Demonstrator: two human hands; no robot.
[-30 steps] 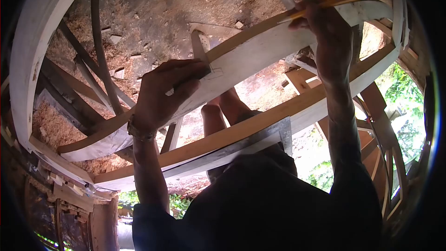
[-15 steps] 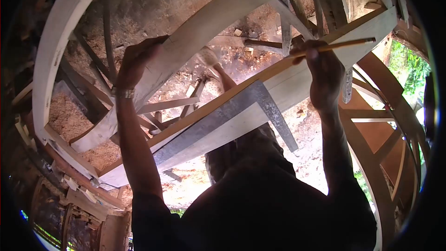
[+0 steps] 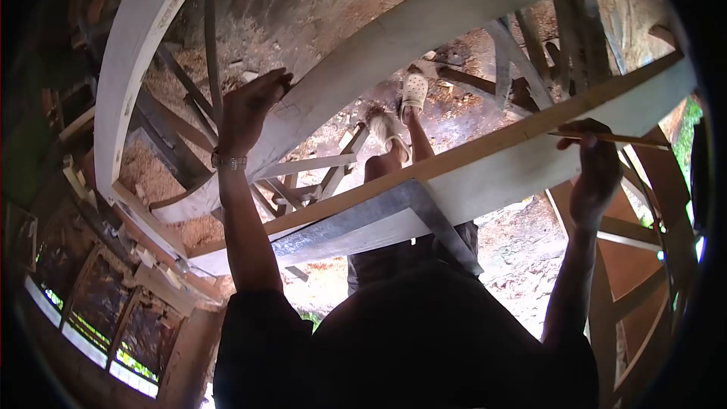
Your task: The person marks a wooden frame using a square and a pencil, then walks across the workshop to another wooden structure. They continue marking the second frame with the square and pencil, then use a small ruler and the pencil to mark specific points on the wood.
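My right hand [image 3: 594,182] grips a yellow pencil [image 3: 632,139], its tip over the brown upper edge of a long pale board [image 3: 500,174]. A metal carpenter's square [image 3: 356,217] lies against that board, one leg along it and the other pointing down toward my lap. My left hand [image 3: 251,110], with a band at the wrist, is beside the curved pale wooden piece [image 3: 341,68]. Its fingers are loosely bent and apart, with nothing seen in them.
Below the frame, wood shavings and scraps [image 3: 136,174] cover the ground. Crossed wooden struts [image 3: 318,160] stand under the curved piece. A brown wooden frame [image 3: 636,257] is at the right, and stacked planks [image 3: 163,288] are at the lower left.
My right hand has moved right and down with the pencil, to farther along the board. My left hand's fingers have lifted at the curved piece. The view has shifted, showing my feet.
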